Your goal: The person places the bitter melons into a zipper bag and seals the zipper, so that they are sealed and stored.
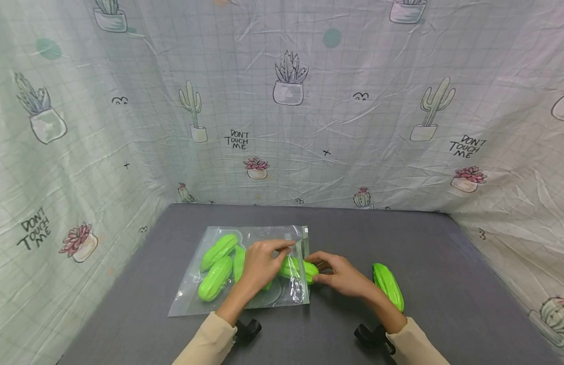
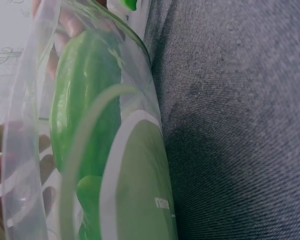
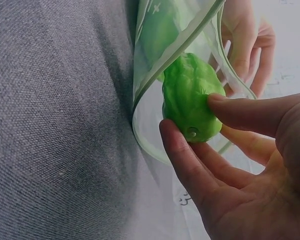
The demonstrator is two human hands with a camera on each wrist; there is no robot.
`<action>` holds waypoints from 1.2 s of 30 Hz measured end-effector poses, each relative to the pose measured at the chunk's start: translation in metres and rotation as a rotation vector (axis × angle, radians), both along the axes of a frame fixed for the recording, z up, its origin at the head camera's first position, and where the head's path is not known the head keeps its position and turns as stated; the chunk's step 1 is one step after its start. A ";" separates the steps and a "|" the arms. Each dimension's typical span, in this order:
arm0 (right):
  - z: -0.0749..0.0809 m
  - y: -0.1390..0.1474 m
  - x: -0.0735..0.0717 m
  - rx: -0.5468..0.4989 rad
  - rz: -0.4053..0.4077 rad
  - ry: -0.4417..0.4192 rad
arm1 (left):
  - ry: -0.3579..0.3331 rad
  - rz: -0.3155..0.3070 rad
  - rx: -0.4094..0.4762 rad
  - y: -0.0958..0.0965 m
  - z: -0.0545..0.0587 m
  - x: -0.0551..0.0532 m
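Note:
A clear zip bag [image 1: 190, 299] lies on the table, its mouth facing right and held apart. Several bright green ridged gourds [image 1: 215, 279] are inside it. My left hand [image 1: 262, 261] reaches over the bag and pinches the upper layer near the mouth. A further green gourd [image 3: 192, 95] lies partly inside the mouth, its rounded end sticking out. My right hand [image 1: 343, 276] grips that end between thumb and fingertips. In the left wrist view, the gourd [image 2: 85, 100] shows through the plastic, with fingers beyond it.
One more green gourd [image 1: 388, 287] lies on the dark grey table [image 1: 345, 228], right of the bag and beside the right forearm. A pale curtain [image 1: 327, 121] printed with potted cacti surrounds the table at the back and sides. Black wrist mounts [image 1: 249, 330] sit below both wrists.

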State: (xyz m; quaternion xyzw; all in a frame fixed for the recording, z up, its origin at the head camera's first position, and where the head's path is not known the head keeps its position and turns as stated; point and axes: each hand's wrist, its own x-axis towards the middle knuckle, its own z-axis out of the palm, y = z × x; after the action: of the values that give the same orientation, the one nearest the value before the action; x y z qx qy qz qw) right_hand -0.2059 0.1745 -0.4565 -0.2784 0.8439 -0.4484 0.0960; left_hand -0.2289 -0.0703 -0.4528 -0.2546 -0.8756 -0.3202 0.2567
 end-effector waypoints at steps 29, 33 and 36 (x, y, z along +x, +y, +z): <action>0.006 -0.007 -0.005 0.048 0.003 0.005 | 0.006 0.015 -0.012 -0.002 0.000 0.000; 0.005 -0.007 -0.007 0.040 0.009 0.019 | 0.007 0.017 -0.007 -0.001 0.001 0.001; 0.004 -0.008 -0.007 0.030 0.010 0.017 | 0.011 0.016 -0.005 -0.001 0.002 0.001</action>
State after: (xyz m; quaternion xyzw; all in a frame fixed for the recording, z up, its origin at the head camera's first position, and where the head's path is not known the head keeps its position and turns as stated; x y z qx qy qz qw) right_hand -0.2133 0.1664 -0.4523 -0.2851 0.8500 -0.4327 0.0952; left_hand -0.2281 -0.0714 -0.4508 -0.2500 -0.8770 -0.3145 0.2634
